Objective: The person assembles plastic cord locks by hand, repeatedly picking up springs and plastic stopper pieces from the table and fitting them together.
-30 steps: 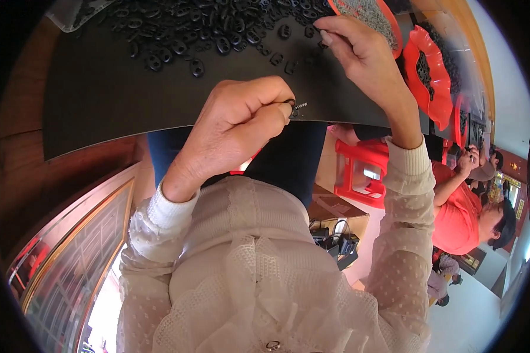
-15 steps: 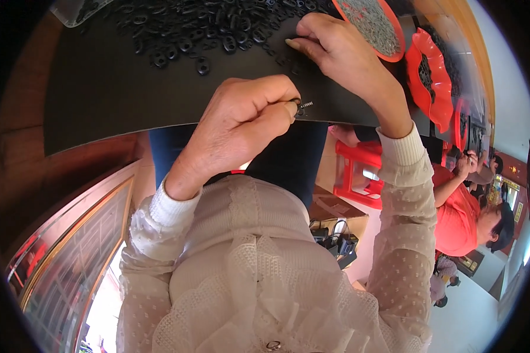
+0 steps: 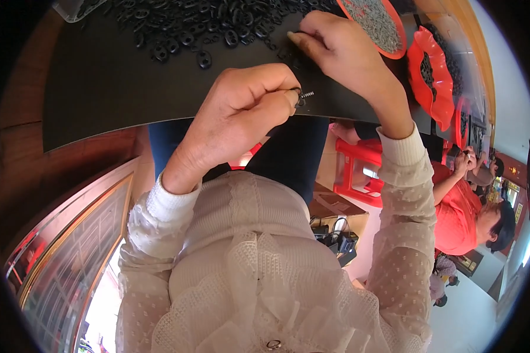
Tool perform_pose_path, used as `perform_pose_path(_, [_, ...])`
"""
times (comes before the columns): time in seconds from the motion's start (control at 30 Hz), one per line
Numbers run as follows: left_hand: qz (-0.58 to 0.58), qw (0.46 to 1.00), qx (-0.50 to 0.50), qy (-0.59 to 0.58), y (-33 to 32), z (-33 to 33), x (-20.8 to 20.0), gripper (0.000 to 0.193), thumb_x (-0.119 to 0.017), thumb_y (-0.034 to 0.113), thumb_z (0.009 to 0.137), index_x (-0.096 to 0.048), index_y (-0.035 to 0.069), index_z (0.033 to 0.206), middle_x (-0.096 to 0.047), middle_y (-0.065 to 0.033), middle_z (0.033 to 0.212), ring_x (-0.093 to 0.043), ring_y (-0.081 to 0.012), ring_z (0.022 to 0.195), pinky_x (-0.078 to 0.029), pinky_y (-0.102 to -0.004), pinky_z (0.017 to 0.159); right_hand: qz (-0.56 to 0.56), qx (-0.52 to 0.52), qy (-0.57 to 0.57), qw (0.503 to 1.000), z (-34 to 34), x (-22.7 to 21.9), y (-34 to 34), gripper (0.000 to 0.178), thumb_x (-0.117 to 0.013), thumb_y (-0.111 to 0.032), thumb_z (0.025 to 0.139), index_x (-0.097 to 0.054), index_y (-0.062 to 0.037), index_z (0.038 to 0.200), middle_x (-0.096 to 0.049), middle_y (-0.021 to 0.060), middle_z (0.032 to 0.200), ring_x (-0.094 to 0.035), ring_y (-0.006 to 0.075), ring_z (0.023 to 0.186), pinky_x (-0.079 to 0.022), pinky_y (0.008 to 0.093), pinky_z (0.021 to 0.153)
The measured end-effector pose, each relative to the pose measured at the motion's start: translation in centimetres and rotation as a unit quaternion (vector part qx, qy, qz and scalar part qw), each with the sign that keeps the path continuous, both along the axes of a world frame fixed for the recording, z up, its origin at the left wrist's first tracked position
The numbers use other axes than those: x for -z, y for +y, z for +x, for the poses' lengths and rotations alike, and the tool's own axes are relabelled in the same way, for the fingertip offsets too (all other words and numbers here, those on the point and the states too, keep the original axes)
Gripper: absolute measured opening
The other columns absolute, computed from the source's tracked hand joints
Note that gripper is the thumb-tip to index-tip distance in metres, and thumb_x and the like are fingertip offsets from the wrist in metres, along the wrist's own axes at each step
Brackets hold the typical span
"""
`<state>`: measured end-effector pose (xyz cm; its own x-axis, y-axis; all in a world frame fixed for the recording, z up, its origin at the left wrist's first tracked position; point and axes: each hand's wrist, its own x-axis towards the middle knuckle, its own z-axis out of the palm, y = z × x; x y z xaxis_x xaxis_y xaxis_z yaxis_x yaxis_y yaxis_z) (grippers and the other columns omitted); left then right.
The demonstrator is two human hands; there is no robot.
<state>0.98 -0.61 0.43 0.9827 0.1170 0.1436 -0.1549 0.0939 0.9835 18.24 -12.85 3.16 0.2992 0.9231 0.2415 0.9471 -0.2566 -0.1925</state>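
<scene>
My left hand (image 3: pixel 238 112) is closed in a pinch above the near edge of the black work surface (image 3: pixel 118 97). Between thumb and forefinger it grips a small black plastic cord-lock part (image 3: pixel 301 101), with a thin metal spring (image 3: pixel 308 95) sticking out to the right. Farther right and forward, my right hand (image 3: pixel 341 53) has thumb and forefinger pinched together just over the surface. Whatever sits between those fingertips is too small and dark to make out. Several small black pieces (image 3: pixel 284 56) lie just beside it. Beyond the hands spreads a heap of black two-hole cord-lock parts (image 3: pixel 231 38).
A red dish of small metal springs (image 3: pixel 376 28) stands right of my right hand. Past it is a wavy-rimmed red bowl (image 3: pixel 433 103) holding black parts. A clear container (image 3: pixel 76 10) is at the far left. A red stool (image 3: pixel 356 170) and a person in red (image 3: pixel 456 217) are to the right.
My left hand has risen slightly away from me, still gripping the part and spring. My right hand has shifted a little, its fingers still pinched.
</scene>
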Motion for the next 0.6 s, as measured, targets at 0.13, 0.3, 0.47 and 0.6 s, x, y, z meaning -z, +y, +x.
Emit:
perform_pose_path(0.13, [-0.028, 0.999, -0.005, 0.014, 0.2, -0.1, -0.3, 0.009, -0.054, 0.004, 0.084, -0.054, 0.000, 0.076, -0.044, 0.0050, 0.060, -0.036, -0.0011, 0.055, -0.028, -0.0210, 0.047, 0.029, 0.046, 0.201, 0.978, -1.1, -1.8, -1.5, 0.027, -0.060, -0.026, 0.090, -0.059, -0.0012, 0.081, -0.056, 0.0067, 0.063, -0.055, 0.0154, 0.056, -0.042, 0.0299, 0.052])
perform_pose_path(0.3, [-0.050, 0.998, 0.010, 0.042, 0.6, 0.0, -1.2, 0.009, -0.052, 0.005, 0.083, -0.055, 0.000, 0.076, -0.045, 0.0050, 0.063, -0.035, -0.0014, 0.057, -0.028, -0.0203, 0.048, 0.083, 0.105, 0.524, 0.841, -2.9, -3.1, -3.2, 0.026, -0.059, -0.028, 0.092, -0.060, -0.0051, 0.080, -0.051, -0.0056, 0.065, -0.040, -0.0003, 0.055, -0.028, 0.0171, 0.048])
perform_pose_path(0.47, [-0.063, 0.995, 0.016, 0.079, 0.5, 0.1, -1.3, 0.010, -0.052, 0.007, 0.081, -0.056, 0.001, 0.075, -0.044, 0.0052, 0.062, -0.034, -0.0018, 0.056, -0.026, -0.0209, 0.047, 0.089, 0.103, 0.555, 0.821, -3.9, -3.2, -3.9, 0.025, -0.059, -0.027, 0.092, -0.061, -0.0042, 0.081, -0.052, -0.0045, 0.065, -0.038, -0.0003, 0.054, -0.027, 0.0167, 0.048])
perform_pose_path(0.6, [-0.052, 0.996, 0.015, 0.067, 0.4, 0.2, -0.8, 0.012, -0.052, 0.009, 0.083, -0.056, 0.002, 0.075, -0.042, 0.0059, 0.060, -0.034, -0.0018, 0.055, -0.025, -0.0212, 0.047, 0.096, 0.110, 0.539, 0.830, -4.6, -2.7, -4.0, 0.026, -0.059, -0.026, 0.092, -0.061, -0.0040, 0.080, -0.052, -0.0046, 0.063, -0.038, 0.0001, 0.053, -0.028, 0.0174, 0.048])
